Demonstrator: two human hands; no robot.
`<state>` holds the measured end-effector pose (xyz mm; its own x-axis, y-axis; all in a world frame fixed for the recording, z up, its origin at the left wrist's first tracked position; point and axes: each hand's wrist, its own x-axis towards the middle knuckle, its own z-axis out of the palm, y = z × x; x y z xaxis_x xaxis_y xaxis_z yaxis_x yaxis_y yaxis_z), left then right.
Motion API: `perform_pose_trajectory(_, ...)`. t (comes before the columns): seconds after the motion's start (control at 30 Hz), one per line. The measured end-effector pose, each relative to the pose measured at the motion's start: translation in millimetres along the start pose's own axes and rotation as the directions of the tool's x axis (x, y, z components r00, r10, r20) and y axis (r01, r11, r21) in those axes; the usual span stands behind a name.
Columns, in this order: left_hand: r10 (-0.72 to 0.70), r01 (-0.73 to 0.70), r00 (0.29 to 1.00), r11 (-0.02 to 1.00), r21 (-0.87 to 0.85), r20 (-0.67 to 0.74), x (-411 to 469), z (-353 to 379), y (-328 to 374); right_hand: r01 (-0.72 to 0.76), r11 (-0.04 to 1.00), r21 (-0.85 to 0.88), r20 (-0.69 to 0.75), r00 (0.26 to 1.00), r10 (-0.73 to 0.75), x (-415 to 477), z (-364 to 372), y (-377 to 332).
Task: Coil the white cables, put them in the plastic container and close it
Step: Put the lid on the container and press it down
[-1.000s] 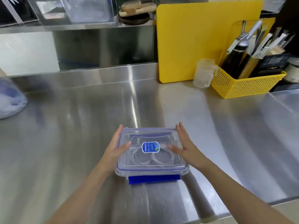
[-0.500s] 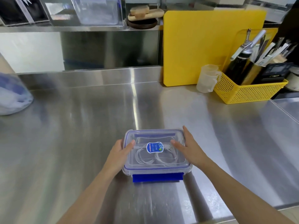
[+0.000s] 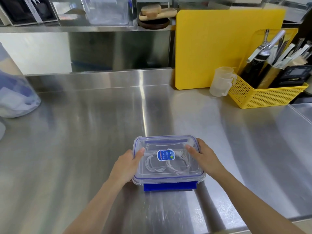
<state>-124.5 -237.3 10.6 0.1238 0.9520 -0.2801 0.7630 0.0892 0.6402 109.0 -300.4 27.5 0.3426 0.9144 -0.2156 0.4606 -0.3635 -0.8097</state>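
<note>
A clear plastic container (image 3: 168, 174) with a blue-rimmed lid and a blue label sits on the steel counter near the front edge. Coiled white cables (image 3: 157, 164) show through the lid. The blue front latch (image 3: 169, 187) sticks out flat toward me. My left hand (image 3: 125, 166) grips the container's left side, thumb on the lid. Against the right side rests my right hand (image 3: 205, 157), its thumb also lying on the lid.
A yellow cutting board (image 3: 219, 46) leans at the back wall. Beside it stand a clear measuring cup (image 3: 221, 81) and a yellow basket (image 3: 263, 95) of utensils. A bluish plastic bag (image 3: 15, 97) lies at the far left. A shelf runs above the counter.
The hands have shifted slightly on the container's sides, the left thumb and right thumb pressing onto the lid. The view has tilted a little; the container stays in place.
</note>
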Motion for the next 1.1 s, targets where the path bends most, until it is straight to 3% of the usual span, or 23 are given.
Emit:
perform_pose_trajectory(0.13,-0.008,0.014,0.994,0.999,0.053,-0.107,-0.4,0.7,4.2,-0.081,0.987,-0.142,-0.062,0.995,0.072,4.3,-1.2,-2.0)
perform_pose_trajectory(0.33,0.015,0.029,0.982,0.974,0.227,-0.189,1.5,0.7,11.6,-0.069,0.917,-0.392,-0.135,0.991,0.017,12.5,-3.6,4.3)
perform_pose_trajectory(0.47,0.0,0.026,0.986,0.988,0.152,-0.168,0.8,4.4,10.9,-0.085,0.902,-0.423,-0.17,0.985,0.013,12.7,0.3,5.6)
perform_pose_trajectory(0.57,0.03,-0.007,0.987,0.99,0.143,-0.16,1.6,3.8,9.3,-0.122,0.948,-0.295,-0.117,0.989,0.091,12.3,3.2,4.6)
perform_pose_trajectory(0.63,0.027,-0.009,0.992,0.989,0.149,-0.121,4.3,0.5,8.5,-0.208,0.978,-0.007,0.01,0.978,0.208,14.9,-2.8,2.9)
perform_pose_trajectory(0.7,-0.02,0.023,0.999,0.998,0.061,-0.035,11.5,-4.0,7.8,-0.331,0.902,0.278,0.181,0.94,0.289,19.4,-12.7,-0.7)
perform_pose_trajectory(0.77,-0.091,0.124,0.985,0.964,-0.233,0.147,22.1,-9.3,9.1,-0.373,0.862,0.343,0.263,0.919,0.294,25.9,-19.5,-1.0)
perform_pose_trajectory(0.83,-0.091,0.263,0.932,0.837,-0.48,0.352,29.0,-13.0,14.3,-0.387,0.856,0.342,0.302,0.908,0.29,33.8,-20.7,0.1)
perform_pose_trajectory(0.97,-0.06,0.374,0.876,0.71,-0.596,0.478,39.6,-10.1,18.7,-0.408,0.792,0.454,0.406,0.886,0.224,45.4,-18.2,6.4)
perform_pose_trajectory(1.1,-0.024,0.386,0.873,0.644,-0.661,0.487,42.6,-9.3,19.6,-0.427,0.715,0.553,0.487,0.862,0.138,46.7,-20.0,12.1)
